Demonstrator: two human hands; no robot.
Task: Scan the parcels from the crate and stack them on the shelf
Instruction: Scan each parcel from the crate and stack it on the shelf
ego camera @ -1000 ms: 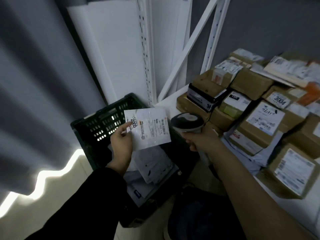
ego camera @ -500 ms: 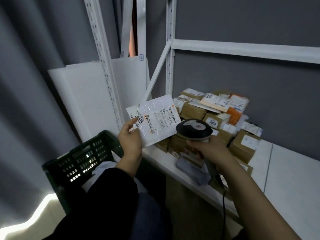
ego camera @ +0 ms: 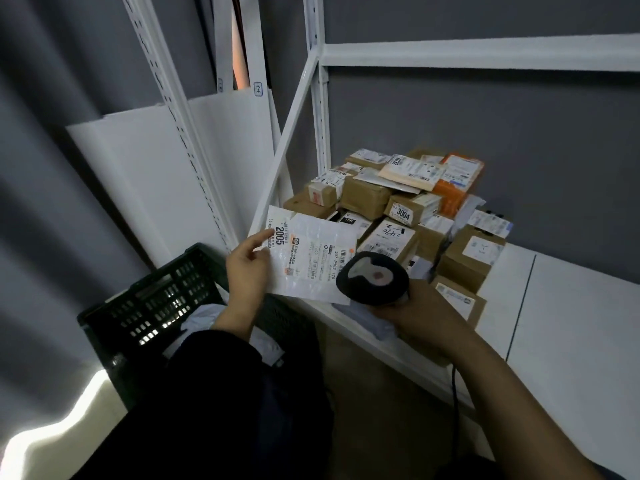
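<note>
My left hand [ego camera: 248,271] holds a flat white mailer parcel [ego camera: 311,258] by its left edge, label up, marked 2005. It hovers over the front left corner of the white shelf [ego camera: 571,327]. My right hand [ego camera: 420,323] grips a black barcode scanner [ego camera: 374,277] whose head sits just over the parcel's right edge. A dark green crate [ego camera: 152,306] stands on the floor at lower left with pale mailers inside, partly hidden by my sleeve.
A pile of several brown cardboard boxes and mailers [ego camera: 408,209] fills the shelf's back left corner against the grey wall. White shelf uprights [ego camera: 315,109] and a diagonal brace stand behind it. White panels [ego camera: 145,181] lean at the left. The scanner's cable hangs below my wrist.
The view rose from the crate to the shelf. My left hand carried the white parcel up and right over the shelf corner, and the scanner came in close over its right edge.
</note>
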